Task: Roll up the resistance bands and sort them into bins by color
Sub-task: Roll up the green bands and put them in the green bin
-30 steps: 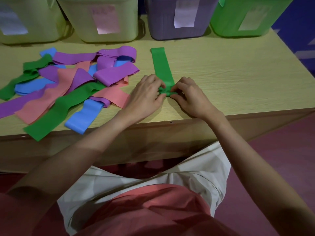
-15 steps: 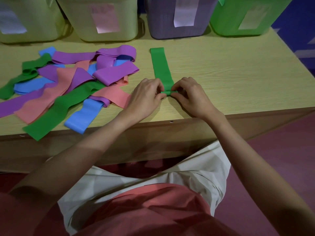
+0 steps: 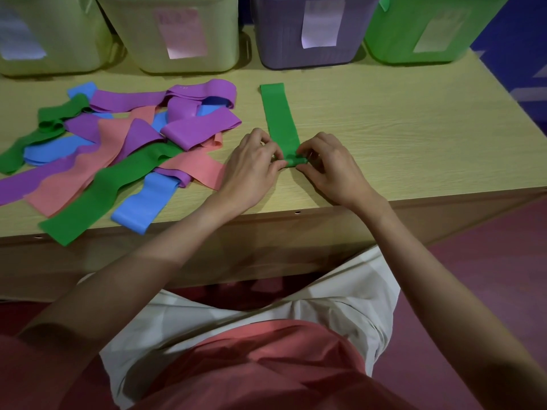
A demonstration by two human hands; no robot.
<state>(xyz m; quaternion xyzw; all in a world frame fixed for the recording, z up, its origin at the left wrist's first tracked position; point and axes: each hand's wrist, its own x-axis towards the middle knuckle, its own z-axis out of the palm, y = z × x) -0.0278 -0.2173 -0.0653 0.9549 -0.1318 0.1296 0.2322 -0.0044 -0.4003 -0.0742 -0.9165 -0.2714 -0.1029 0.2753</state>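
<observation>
While the green band [image 3: 281, 119] lies flat on the wood-grain table [image 3: 399, 137], left hand [image 3: 251, 164] & right hand [image 3: 328, 170] pinch its small rolled near end. Four plastic bins at back, contents hidden.

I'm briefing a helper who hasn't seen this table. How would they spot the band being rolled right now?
Start at the purple bin in the back row. In front of it one green band lies straight and alone, pointing toward the table's near edge. Unlike the tangled pile to its left, its near end is a small roll pinched by the left hand and right hand.
</observation>
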